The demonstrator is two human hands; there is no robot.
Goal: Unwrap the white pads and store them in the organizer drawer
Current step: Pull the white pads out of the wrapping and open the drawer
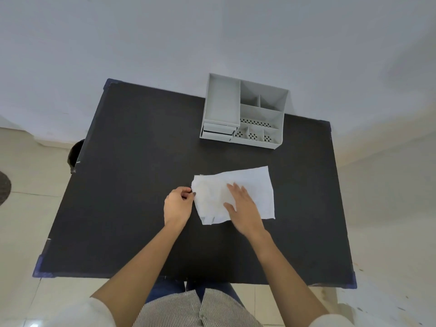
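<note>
While flat on the white wrapper, right hand open; left hand grip pinching its edge.

Black table: organizer, white wrapping.

Both forearms bare — white sleeves pushed up near the elbows, visible at the bottom corners. Left hand and right hand bare, no rings or watch showing. Torso: finely striped grey-white top, split at the front. Blue jeans below.
</note>
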